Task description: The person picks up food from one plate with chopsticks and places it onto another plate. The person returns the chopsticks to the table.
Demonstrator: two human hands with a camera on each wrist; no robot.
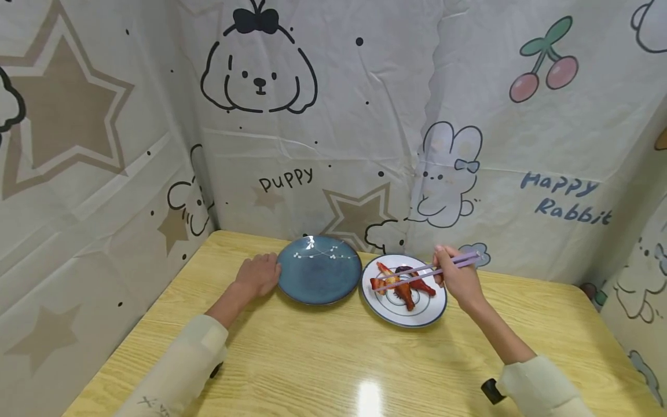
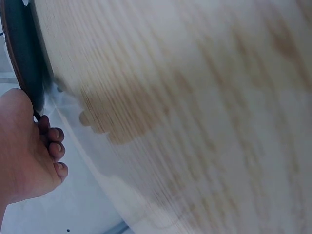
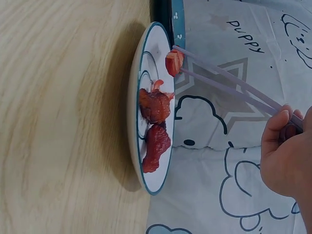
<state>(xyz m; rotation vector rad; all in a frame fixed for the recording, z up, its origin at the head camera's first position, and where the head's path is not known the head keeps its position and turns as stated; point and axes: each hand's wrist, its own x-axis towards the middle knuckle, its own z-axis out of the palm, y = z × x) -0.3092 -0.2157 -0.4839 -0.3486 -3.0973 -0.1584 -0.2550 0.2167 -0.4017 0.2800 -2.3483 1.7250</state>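
Note:
My left hand (image 1: 259, 274) grips the left rim of a dark blue plate (image 1: 318, 281) decorated with white blossoms. In the left wrist view, its curled fingers (image 2: 57, 150) lie at the plate's edge. My right hand (image 1: 458, 278) holds a pair of light purple chopsticks (image 1: 469, 255). Their tips pinch a red-orange piece of food (image 3: 174, 61) above a white plate (image 1: 403, 319) with blue rings. Two glazed brown-red drumsticks (image 1: 405, 296) lie on that plate, along with a thin orange-red piece (image 1: 384, 268) and a dark item partly hidden behind the chopsticks.
The plates stand side by side near the back edge of a yellow wood-grain table (image 1: 312, 359). A printed cloth (image 1: 333, 133) with cartoon animals hangs behind and at both sides. Black bands (image 1: 492, 391) show at the sleeves.

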